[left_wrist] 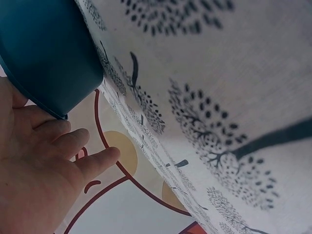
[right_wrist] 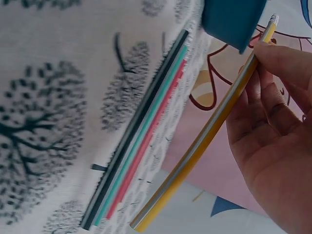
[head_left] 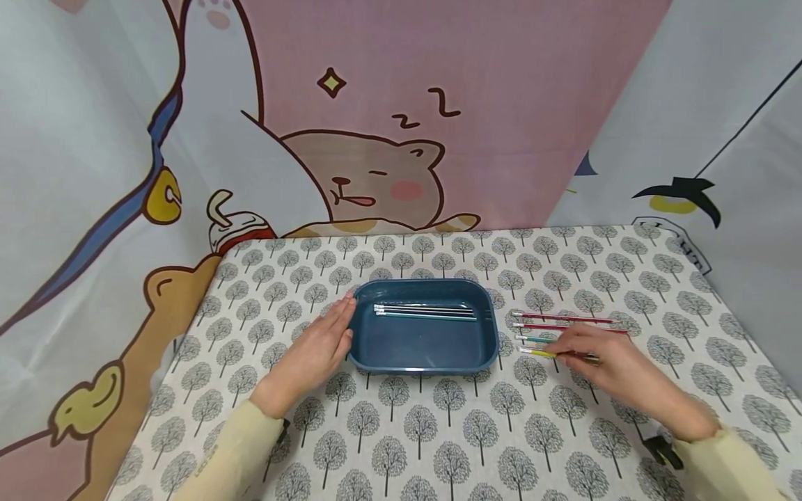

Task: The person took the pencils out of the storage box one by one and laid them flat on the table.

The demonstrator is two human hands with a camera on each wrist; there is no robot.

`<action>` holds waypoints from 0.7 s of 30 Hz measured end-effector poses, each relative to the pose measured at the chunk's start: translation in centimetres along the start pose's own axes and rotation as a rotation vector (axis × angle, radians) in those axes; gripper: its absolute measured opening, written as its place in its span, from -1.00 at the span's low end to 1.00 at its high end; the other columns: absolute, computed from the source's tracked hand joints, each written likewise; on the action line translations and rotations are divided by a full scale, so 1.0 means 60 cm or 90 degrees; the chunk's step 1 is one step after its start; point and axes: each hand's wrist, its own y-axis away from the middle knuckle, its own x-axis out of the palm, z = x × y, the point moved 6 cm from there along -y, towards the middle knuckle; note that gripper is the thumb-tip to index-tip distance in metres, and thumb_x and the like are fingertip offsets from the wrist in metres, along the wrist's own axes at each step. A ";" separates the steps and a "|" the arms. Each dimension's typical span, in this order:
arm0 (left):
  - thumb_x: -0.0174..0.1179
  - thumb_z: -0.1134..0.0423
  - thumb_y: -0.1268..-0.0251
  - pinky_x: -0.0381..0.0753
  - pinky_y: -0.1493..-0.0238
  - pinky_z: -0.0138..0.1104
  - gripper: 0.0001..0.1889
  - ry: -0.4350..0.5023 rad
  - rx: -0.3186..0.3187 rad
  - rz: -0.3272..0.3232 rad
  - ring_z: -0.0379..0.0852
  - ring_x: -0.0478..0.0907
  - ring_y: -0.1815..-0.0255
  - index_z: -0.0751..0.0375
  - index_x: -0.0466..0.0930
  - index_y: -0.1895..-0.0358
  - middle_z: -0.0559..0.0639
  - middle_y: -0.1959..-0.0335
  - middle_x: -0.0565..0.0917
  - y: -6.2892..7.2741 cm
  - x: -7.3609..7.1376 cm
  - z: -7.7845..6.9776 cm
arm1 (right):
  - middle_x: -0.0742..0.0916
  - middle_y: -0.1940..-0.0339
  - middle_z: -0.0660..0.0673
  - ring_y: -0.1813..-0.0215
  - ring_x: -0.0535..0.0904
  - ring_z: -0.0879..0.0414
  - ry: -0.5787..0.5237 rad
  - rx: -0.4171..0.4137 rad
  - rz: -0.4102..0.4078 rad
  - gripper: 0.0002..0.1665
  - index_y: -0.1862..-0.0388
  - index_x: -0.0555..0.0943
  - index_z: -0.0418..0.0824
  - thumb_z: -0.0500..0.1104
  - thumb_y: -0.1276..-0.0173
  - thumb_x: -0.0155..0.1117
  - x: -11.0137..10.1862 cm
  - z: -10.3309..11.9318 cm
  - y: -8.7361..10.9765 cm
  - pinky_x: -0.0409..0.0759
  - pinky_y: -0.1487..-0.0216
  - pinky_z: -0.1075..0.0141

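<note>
A dark blue rectangular basin (head_left: 413,348) stands on the cloth, with dark and green pencils (head_left: 426,313) lying side by side inside it. My left hand (head_left: 316,348) rests against the basin's left rim, its fingers extended; the left wrist view shows the fingers (left_wrist: 58,141) at the basin's outer side. To the right of the basin, my right hand (head_left: 604,355) pinches a yellow pencil (right_wrist: 200,131) with a silver stripe between thumb and fingers, near its white-tipped end. The held pencil is above the cloth. Below it lie a black pencil (right_wrist: 136,126), a green pencil (right_wrist: 141,136) and red pencils (head_left: 570,327).
A white tablecloth (head_left: 420,424) printed with grey trees covers the table. Behind it hangs a curtain (head_left: 501,125) with cartoon animals, and more printed fabric closes in both sides.
</note>
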 end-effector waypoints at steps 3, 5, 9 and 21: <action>-0.10 0.15 -0.70 0.23 -0.56 0.11 -0.39 0.001 0.003 -0.007 0.11 0.08 -0.65 0.29 0.07 -0.65 0.15 -0.68 0.08 0.000 -0.002 -0.001 | 0.74 0.14 0.12 0.22 0.61 0.31 -0.014 0.006 0.015 -0.47 0.08 0.82 -0.06 -0.53 -0.02 0.54 0.008 -0.006 0.004 0.58 0.29 0.55; -0.09 0.15 -0.69 0.25 -0.55 0.13 -0.40 0.002 0.007 -0.013 0.12 0.10 -0.64 0.30 0.09 -0.64 0.17 -0.67 0.10 0.001 -0.002 -0.002 | 0.74 0.14 0.13 0.24 0.60 0.33 -0.023 0.012 0.028 -0.48 0.06 0.82 -0.06 -0.53 -0.05 0.53 0.014 -0.010 0.007 0.59 0.32 0.53; -0.08 0.16 -0.69 0.26 -0.53 0.15 -0.40 0.002 0.012 -0.019 0.15 0.12 -0.63 0.32 0.10 -0.63 0.18 -0.66 0.12 0.000 -0.002 -0.002 | 0.74 0.13 0.14 0.23 0.57 0.38 -0.025 0.017 0.047 -0.48 0.06 0.82 -0.07 -0.54 -0.06 0.52 0.023 -0.016 0.010 0.60 0.35 0.48; -0.11 0.14 -0.70 0.23 -0.56 0.10 -0.40 -0.002 0.000 -0.004 0.09 0.07 -0.65 0.27 0.07 -0.65 0.15 -0.68 0.10 0.001 0.001 0.000 | 0.76 0.14 0.15 0.16 0.63 0.33 0.014 0.027 0.046 -0.49 0.12 0.83 -0.05 -0.51 -0.01 0.57 0.031 -0.028 0.019 0.69 0.27 0.41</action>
